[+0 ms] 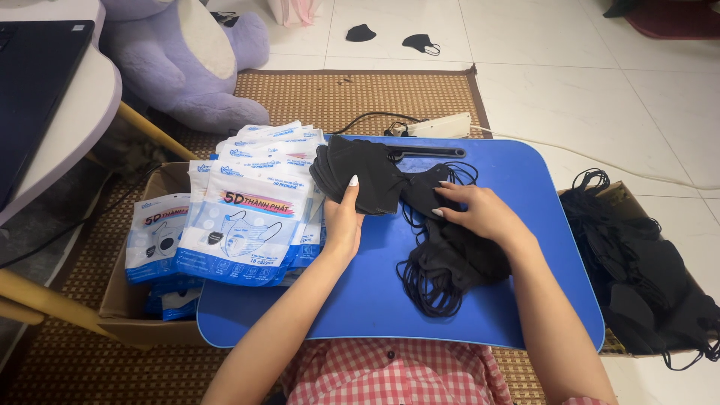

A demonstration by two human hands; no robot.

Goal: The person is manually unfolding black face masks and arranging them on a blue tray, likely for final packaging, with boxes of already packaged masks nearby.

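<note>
A neat stack of black fabric face masks (358,176) sits at 12 o'clock on the blue plastic worktop (375,300), pinched in the left hand (343,221) grip; the right hand (480,212), fingers spread, presses the loose black mask pile (450,262) at 3 o'clock; white-and-blue printed mask packets (247,217) lie at 9 o'clock

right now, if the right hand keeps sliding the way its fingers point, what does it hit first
Probably the stack of black masks held by the left hand; the right hand points left over the loose masks.
</note>
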